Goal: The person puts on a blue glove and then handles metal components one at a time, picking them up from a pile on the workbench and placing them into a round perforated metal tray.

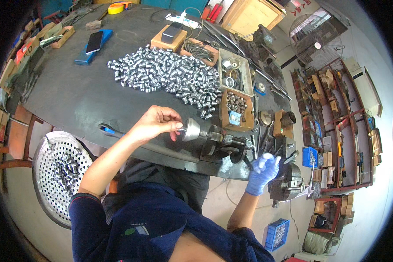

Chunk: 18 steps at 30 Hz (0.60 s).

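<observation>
My bare left hand (160,123) is closed at the nose of a silver cone-shaped chuck (192,129), thumb and fingers pinching a small metal part there. Most of that part hides behind the fingers. A dark spindle device (231,146) carries the chuck at the bench's near edge. To the right, my right hand (264,171) wears a blue glove. Its fingers are curled beside the spindle's right end, and whatever they grip is hidden. Beyond my left hand lies a big pile of short shiny metal sleeves (166,74).
A perforated round metal stool (43,174) at left carries several sleeves. Behind the chuck stand a wooden box of small parts (225,115) and a pale tray (250,83). A bench vise (288,181) sits right of my glove. A phone (94,42) rests on a blue box (81,58).
</observation>
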### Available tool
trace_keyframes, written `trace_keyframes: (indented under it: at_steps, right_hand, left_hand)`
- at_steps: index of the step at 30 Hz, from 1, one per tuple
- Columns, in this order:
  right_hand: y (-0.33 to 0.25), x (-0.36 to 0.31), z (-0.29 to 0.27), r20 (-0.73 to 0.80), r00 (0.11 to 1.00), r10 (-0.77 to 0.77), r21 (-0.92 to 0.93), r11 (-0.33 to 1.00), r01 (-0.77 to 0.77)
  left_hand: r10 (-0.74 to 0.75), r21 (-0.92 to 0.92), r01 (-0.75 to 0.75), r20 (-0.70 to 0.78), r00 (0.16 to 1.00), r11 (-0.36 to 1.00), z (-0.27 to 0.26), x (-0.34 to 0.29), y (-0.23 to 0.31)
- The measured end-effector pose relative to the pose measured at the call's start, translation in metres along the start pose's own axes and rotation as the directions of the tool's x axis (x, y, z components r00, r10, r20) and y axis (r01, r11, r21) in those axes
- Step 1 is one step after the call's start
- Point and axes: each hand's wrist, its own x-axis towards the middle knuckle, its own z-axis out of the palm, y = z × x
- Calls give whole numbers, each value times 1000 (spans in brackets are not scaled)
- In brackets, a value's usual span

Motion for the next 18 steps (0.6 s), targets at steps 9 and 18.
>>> trace_keyframes:
  at_steps: [9, 18]
  right_hand:
    - [75, 44, -43, -316, 945, -77, -376, 925, -50]
    - [11, 72, 26, -11, 994, -107, -153, 983, 104]
  left_hand:
    - [7, 10, -7, -30, 1000, 1000, -1, -5, 5]
    - [63, 320, 99, -459, 886, 942, -78, -114, 26]
